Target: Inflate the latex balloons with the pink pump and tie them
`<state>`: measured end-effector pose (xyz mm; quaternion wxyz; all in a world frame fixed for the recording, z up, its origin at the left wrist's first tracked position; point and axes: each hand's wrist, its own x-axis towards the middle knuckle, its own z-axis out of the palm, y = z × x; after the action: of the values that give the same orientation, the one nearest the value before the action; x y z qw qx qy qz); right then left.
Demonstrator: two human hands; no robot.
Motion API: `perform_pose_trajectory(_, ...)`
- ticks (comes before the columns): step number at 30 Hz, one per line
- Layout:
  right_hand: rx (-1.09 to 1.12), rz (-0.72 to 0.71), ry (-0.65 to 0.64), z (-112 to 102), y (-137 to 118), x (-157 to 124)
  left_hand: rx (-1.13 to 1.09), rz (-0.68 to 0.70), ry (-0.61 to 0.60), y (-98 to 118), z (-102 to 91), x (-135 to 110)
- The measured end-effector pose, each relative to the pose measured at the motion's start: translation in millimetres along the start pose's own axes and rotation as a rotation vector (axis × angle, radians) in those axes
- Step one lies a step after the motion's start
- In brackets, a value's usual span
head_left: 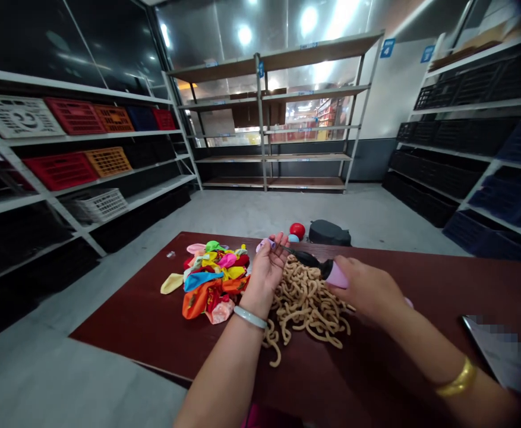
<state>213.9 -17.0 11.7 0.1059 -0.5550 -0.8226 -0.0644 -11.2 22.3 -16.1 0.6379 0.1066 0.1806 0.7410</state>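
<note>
My left hand (272, 258) is held palm up over the table, a pale bracelet on its wrist. Its thumb and forefinger pinch a small lilac piece (265, 243), while the other fingers stretch out. My right hand (367, 288) is wrapped round a lilac and black hand tool (307, 258), whose thin dark tip points left to my left fingers. What exactly the tool is cannot be made out. Beneath both hands lies a heap of tan curled pieces (307, 303). Left of my left hand is a pile of bright, limp, many-coloured pieces (211, 279), perhaps cloth or flat balloons.
The dark red table (144, 315) carries a flat dark-edged device (496, 351) at the right. On the floor beyond stand a red ball or balloon (296, 230) and a dark grey bag-like object (330, 233). Shelves with plastic crates (73, 116) line the sides.
</note>
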Motion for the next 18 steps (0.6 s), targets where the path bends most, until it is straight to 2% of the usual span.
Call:
perform_pose_trajectory(4, 0.01, 0.002, -0.044, 9.3, -13.7, 3.4, 0.083, 0.078, -0.045, -3.6, -2.5, -1.0)
perform_pose_trajectory(18, 0.082, 0.013, -0.046, 22.3, -2.0, 3.1, 0.364, 0.087, -0.145, -29.8, 0.7, -15.1)
